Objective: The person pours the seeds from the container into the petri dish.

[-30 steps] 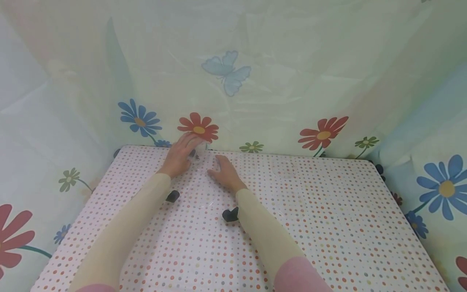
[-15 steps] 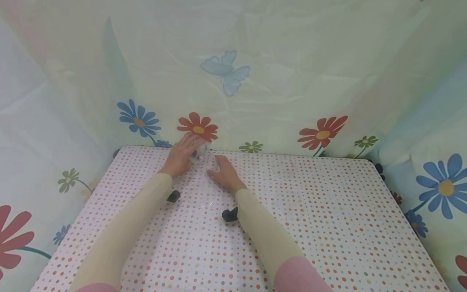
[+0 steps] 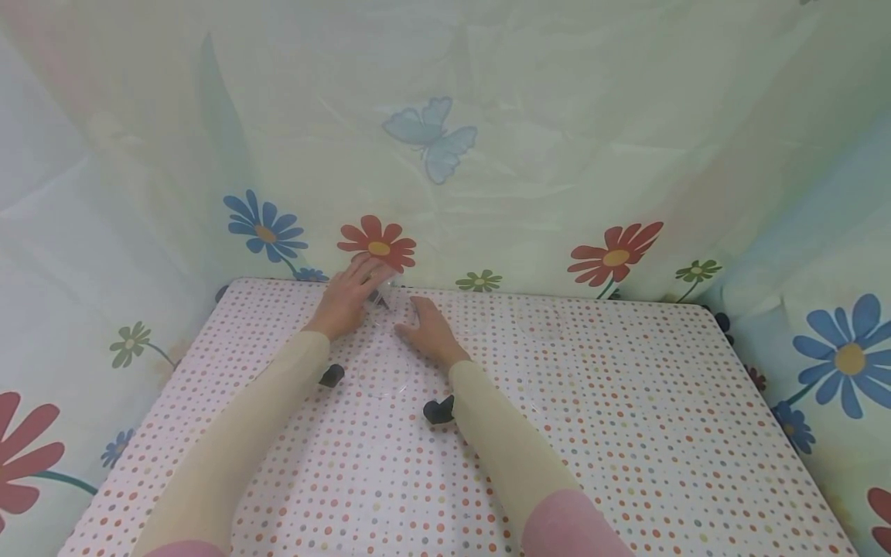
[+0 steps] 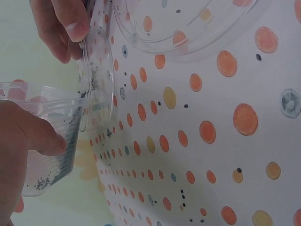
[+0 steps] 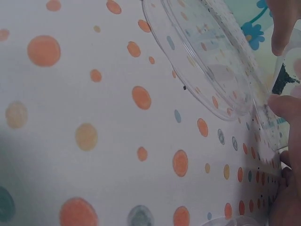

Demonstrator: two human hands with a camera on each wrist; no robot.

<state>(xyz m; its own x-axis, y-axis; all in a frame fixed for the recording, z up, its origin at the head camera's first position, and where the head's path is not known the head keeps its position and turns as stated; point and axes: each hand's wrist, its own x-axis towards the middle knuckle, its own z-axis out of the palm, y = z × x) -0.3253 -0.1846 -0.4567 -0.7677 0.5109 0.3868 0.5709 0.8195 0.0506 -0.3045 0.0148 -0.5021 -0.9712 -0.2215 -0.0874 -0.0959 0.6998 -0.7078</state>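
Observation:
My left hand [image 3: 341, 302] grips a clear plastic cup [image 4: 51, 165] and tilts it, its mouth at the edge of a clear petri dish [image 4: 108, 110]. Small black grains [image 4: 70, 136] lie along the cup's lower wall, and others are scattered in the dish. From the other side my right hand [image 3: 431, 333] holds the dish, with thumb and fingers curled at its rim. A larger clear dish [image 4: 188, 42] lies closer to me on the table.
Further clear dishes [image 3: 541, 321] lie faintly visible right of my right hand. Loose black grains [image 4: 186, 106] dot the dotted tabletop [image 3: 626, 433]. A flowered sheet [image 3: 529, 155] rises right behind the table's back edge, close to both hands. A black piece [image 3: 438, 410] sits at my right wrist.
The black grains in the cup have slid towards its mouth, down and to the right in the head view. Both hands stay almost in place.

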